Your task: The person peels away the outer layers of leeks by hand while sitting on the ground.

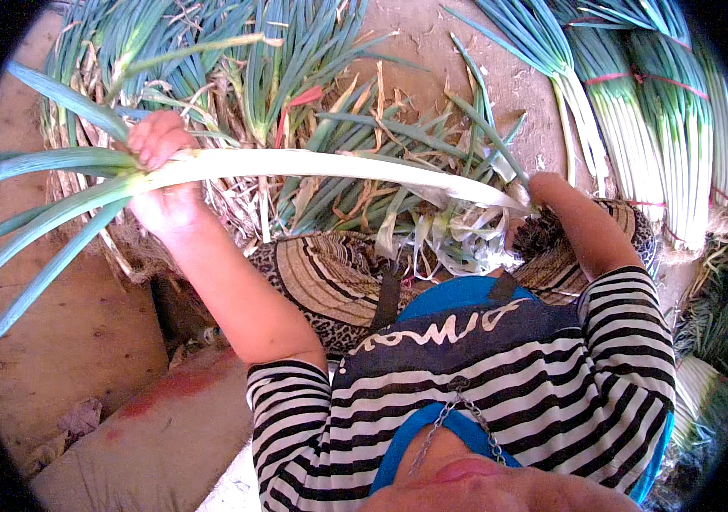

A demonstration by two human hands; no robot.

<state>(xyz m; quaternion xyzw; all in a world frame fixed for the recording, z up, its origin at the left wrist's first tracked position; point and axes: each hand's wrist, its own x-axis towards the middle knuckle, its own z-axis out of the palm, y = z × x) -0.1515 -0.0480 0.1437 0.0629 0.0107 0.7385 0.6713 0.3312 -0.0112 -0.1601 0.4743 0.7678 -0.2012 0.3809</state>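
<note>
A long green onion (pixel 274 164) stretches across in front of me, its white stalk bowed and its blue-green leaves fanned out at the left. My left hand (pixel 165 173) is closed around it where the leaves meet the stalk. Near the stalk's narrow right end, my right hand (pixel 546 189) pinches a loose green leaf (pixel 489 131) that sticks up from the fingers. Part of that stalk end is hidden by the hand. Beneath the stalk, pale peeled skins (pixel 453 246) hang over my patterned lap cloth (pixel 332 275).
Uncleaned green onions (pixel 210 70) with dry roots are heaped ahead at the left. Leaf scraps (pixel 351 192) cover the ground before my lap. Tied onion bundles (pixel 671 147) and loose peeled onions (pixel 578 115) lie at the right. A wooden board (pixel 69 301) stands at the left.
</note>
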